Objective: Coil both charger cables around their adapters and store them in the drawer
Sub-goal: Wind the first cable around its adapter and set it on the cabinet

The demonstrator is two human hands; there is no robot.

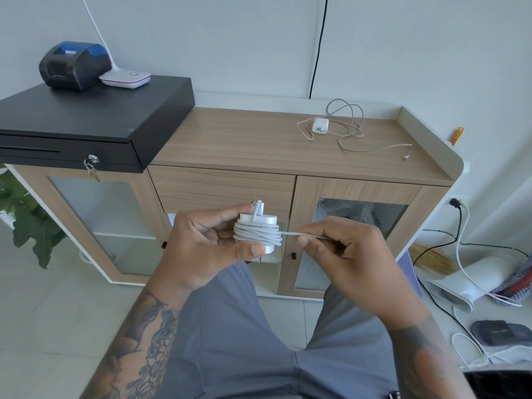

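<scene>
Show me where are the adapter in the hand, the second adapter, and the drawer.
held adapter (269,219): head view, white top face.
second adapter (320,125): head view, body centre.
drawer (221,184): head view, front panel.

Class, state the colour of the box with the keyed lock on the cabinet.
Black box, clearest in the head view.

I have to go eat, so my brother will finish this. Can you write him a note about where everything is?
Left hand grips the first adapter, its cable nearly all coiled. Right hand pinches the cable's last free bit. Second adapter lies on the cabinet top, its cable loose. The drawer is closed. Left: finish this coil, coil the second, store both.
</scene>
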